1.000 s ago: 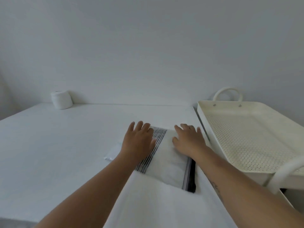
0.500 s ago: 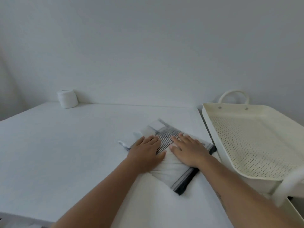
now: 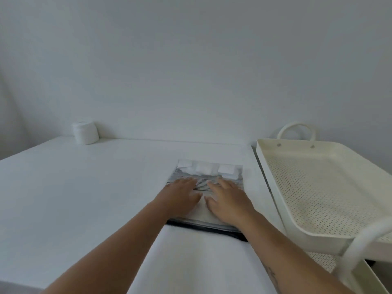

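- Pressing down on the folded striped cloth (image 3: 202,184) with the left hand (image 3: 180,198) and the right hand (image 3: 230,203), side by side and with thumbs almost meeting.
- Gripping nothing: fingers (image 3: 186,182) straight and spread, laid flat on top of the fabric and not curled round any edge. Probably done to smooth the fold and stop the layers springing back up.
- Lies flat on the bench (image 3: 84,198), just left of the cream tray (image 3: 297,148) and apart from it, with the dark-banded edge nearest the person.
- Set square, with sides running along the tray's left wall. Looks like a tidying pass that leaves a neat block, easy to lift across to the tray in one piece.
- Pressing mostly on the near half, with the striped band and some pale folded layers left uncovered beyond the fingertips. Too blurred there to count the layers.
- Well left of the tray, at the back of the bench by the wall: a white roll (image 3: 86,132), far from the work.
- Against half a second ago: turned from a skewed lie, with one corner toward the person, to square with the tray. Both hands flat on it then as now.
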Demonstrator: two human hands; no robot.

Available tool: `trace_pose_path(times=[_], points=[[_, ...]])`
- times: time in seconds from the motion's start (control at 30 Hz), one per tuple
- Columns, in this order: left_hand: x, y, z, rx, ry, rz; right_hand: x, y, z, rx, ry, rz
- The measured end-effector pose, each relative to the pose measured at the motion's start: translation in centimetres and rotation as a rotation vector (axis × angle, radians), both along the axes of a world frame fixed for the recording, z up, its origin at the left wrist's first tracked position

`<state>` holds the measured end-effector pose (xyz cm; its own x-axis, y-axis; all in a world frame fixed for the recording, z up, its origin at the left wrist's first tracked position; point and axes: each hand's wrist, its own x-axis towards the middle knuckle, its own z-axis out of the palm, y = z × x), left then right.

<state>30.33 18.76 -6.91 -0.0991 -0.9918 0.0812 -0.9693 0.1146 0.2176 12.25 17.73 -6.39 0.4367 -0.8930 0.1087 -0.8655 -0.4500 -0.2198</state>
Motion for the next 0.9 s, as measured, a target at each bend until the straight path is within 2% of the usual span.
trace_pose_path(times=[0.2,0.4,0.5,0.57,0.67,0.8,0.9], points=[[0.6,0.7,-2.7,0.021,-0.069,0.080,-0.5,-1.6,-2.1,0.113,0.092,-0.056],[0.3,0.7,-1.5,0.017,-0.022,0.089,-2.2,-2.4,-1.2,0.172,0.126,-0.147],[0.5,1.8,-0.3,-0.117,0.011,0.051,-1.7,-2.0,0.3,0.089,0.118,-0.142],[0.8,2.8,0.4,-0.137,0.057,0.051,-1.4,-1.3,1.5,0.035,0.048,-0.081],[1.1,4.1,1.5,-0.080,0.139,0.050,-1.1,0.2,3.1,0.179,-0.094,-0.012],[1.6,6.5,2.6,0.006,0.257,0.046,-1.3,2.4,4.2,0.296,-0.110,0.028],[1.9,8.0,2.6,0.092,0.217,0.021,-1.4,4.2,4.3,0.354,-0.100,0.050]])
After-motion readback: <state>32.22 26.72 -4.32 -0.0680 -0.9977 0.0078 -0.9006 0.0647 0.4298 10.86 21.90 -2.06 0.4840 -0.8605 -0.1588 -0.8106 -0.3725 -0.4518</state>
